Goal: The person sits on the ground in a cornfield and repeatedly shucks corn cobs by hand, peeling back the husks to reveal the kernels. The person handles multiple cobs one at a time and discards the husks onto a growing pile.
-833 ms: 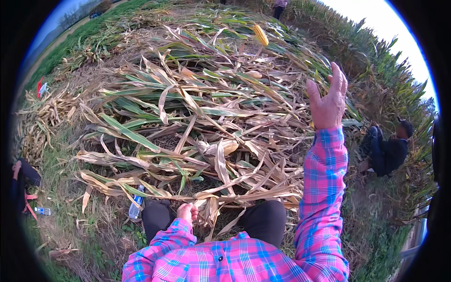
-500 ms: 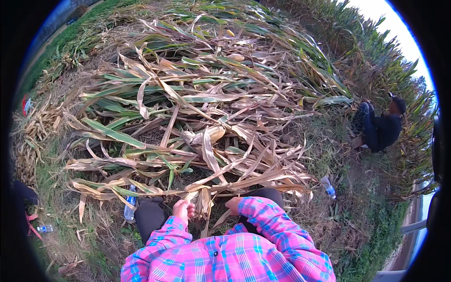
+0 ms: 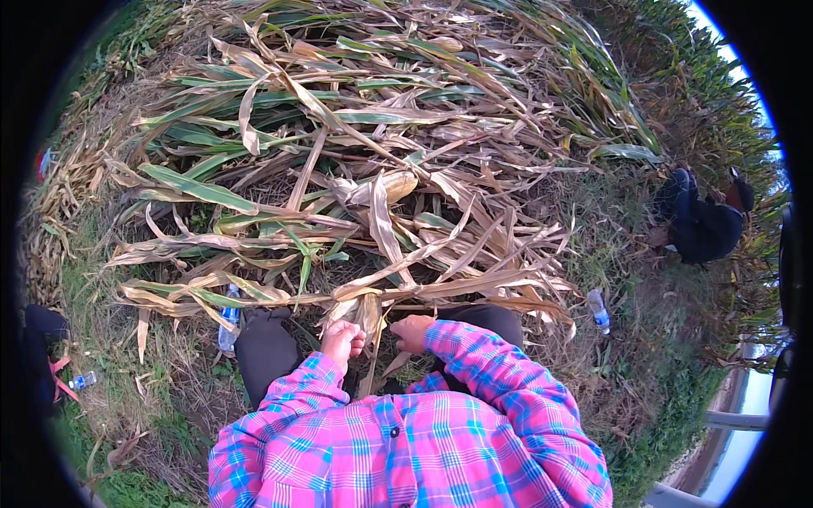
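Left hand [image 3: 340, 340], curled shut, and right hand [image 3: 412, 334], grip unclear, flank a dry husk [image 3: 368, 314], lengthwise toward the plaid shirt [image 3: 398, 457].

Across the middle, stretching far: long tan-and-green corn stalks [image 3: 254, 97]. On them, centrally: pale yellow, partly husked ear [image 3: 400, 184]. Near, between left hand [image 3: 341, 341] and right hand [image 3: 412, 334]: dry tan husk [image 3: 369, 311]. Left of the black-trousered left knee [image 3: 267, 347]: clear blue-labelled plastic bottle [image 3: 229, 326]. Right of the stalks: second such bottle [image 3: 599, 311].
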`<state>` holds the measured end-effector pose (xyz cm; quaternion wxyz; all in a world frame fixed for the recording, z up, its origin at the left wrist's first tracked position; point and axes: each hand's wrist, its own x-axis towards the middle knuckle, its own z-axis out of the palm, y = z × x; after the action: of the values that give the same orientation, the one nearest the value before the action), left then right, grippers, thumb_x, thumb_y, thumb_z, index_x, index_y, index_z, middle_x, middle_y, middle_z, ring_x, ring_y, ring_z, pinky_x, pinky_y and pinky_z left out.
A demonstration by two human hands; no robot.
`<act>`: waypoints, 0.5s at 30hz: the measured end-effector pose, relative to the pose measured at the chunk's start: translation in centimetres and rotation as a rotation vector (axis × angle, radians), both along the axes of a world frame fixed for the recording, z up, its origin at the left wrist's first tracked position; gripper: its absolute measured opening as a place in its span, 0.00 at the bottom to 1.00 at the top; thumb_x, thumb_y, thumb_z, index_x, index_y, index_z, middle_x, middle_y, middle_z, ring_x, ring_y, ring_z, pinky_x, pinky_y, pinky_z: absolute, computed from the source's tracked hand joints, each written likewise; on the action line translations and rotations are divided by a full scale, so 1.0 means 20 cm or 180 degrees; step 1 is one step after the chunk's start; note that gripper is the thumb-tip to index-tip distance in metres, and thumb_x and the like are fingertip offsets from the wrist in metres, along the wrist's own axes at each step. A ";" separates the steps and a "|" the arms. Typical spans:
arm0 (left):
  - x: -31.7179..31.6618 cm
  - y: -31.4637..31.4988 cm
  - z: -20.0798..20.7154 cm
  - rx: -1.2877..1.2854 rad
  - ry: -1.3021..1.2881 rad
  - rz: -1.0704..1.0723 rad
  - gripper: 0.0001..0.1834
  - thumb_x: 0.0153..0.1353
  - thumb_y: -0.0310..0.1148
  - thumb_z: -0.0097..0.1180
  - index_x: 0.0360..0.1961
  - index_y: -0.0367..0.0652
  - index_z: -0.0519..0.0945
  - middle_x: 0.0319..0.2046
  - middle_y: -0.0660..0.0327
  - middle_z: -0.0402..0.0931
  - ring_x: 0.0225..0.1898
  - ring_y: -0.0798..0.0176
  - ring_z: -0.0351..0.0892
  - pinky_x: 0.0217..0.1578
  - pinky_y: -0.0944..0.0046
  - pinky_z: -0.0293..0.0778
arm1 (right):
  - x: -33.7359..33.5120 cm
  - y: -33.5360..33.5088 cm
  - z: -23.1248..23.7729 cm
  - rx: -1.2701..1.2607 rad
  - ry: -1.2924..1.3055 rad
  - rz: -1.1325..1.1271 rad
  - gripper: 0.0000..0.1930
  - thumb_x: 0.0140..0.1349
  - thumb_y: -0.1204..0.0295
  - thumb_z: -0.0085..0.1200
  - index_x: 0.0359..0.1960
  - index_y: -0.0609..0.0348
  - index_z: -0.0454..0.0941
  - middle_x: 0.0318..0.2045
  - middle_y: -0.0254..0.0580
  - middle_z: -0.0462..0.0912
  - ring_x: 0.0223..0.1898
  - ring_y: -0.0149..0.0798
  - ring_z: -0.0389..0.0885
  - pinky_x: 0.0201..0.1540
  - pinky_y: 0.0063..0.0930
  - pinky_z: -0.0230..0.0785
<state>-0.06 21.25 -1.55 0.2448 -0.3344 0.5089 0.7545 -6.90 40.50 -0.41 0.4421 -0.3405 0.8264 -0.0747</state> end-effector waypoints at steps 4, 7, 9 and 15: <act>0.00 0.06 0.02 0.0157 -0.0149 -0.0282 0.07 0.59 0.34 0.48 0.28 0.44 0.69 0.24 0.64 0.73 0.21 0.72 0.70 0.22 0.73 0.68 | -0.13 -0.06 -0.05 -0.0261 0.0008 -0.0423 0.13 0.48 0.65 0.48 0.34 0.59 0.74 0.32 0.51 0.78 0.37 0.51 0.77 0.41 0.42 0.69; -0.01 0.08 0.04 0.0253 -0.0214 -0.0314 0.05 0.58 0.32 0.48 0.28 0.43 0.69 0.25 0.64 0.73 0.22 0.72 0.70 0.23 0.72 0.68 | -0.32 -0.07 -0.12 -0.0419 0.0277 -0.0886 0.13 0.50 0.66 0.46 0.35 0.58 0.74 0.34 0.52 0.78 0.39 0.51 0.76 0.42 0.41 0.68; -0.02 0.09 0.06 0.0271 -0.0318 -0.0267 0.05 0.57 0.31 0.47 0.28 0.41 0.70 0.26 0.63 0.74 0.23 0.72 0.70 0.24 0.72 0.68 | -0.48 -0.07 -0.20 -0.0421 0.0433 -0.1319 0.12 0.49 0.68 0.47 0.35 0.57 0.75 0.29 0.52 0.78 0.35 0.51 0.77 0.39 0.40 0.69; -0.04 0.07 0.07 0.0687 -0.0657 -0.0003 0.07 0.56 0.30 0.50 0.35 0.40 0.70 0.28 0.62 0.74 0.25 0.72 0.71 0.26 0.71 0.69 | -1.05 0.00 -0.47 -0.0564 0.1350 -0.2535 0.11 0.49 0.69 0.48 0.33 0.59 0.75 0.29 0.53 0.78 0.35 0.50 0.77 0.41 0.38 0.68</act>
<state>-0.90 22.63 -0.24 0.3307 -0.3818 0.3971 0.7663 -27.94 40.55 -9.74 0.1692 -0.0406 0.9556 -0.2378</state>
